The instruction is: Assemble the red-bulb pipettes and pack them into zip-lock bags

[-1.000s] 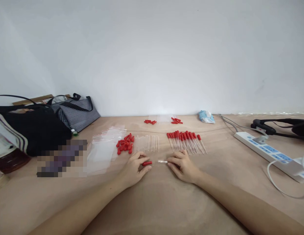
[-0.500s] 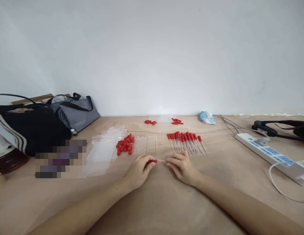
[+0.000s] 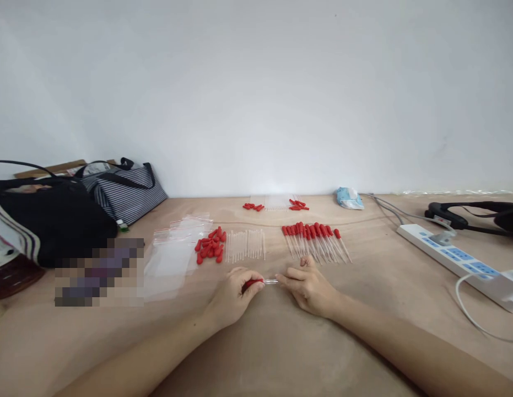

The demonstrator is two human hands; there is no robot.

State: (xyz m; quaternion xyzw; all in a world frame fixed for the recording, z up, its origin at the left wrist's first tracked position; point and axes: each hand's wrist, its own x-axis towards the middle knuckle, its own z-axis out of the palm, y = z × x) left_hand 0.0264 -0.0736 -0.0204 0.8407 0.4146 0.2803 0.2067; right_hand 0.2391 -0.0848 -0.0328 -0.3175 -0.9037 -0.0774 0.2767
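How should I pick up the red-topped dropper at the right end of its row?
Probably pinch its red bulb, coming from above and the right. The bulb is fatter than the thin stem and sits slightly apart, while the other droppers crowd its left side.

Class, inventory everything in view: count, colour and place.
Held bulb: one, red, front
Held tube: one, clear, front
Loose bulbs: many, red, centre
Loose tubes: many, clear, centre
Droppers: many, red and clear, right
Zip bags: several, clear, left
Bulb groups: two, red, rear
Far tubes: many, clear, rear
Handbags: two, black, striped, left
Crumpled bundle: one, bluish, rear
Power strip: one, white, right
Strapped object: one, black, right
Table: one, tan, beneath
Wall: one, pale, behind
Left hand: one, front
Right hand: one, front
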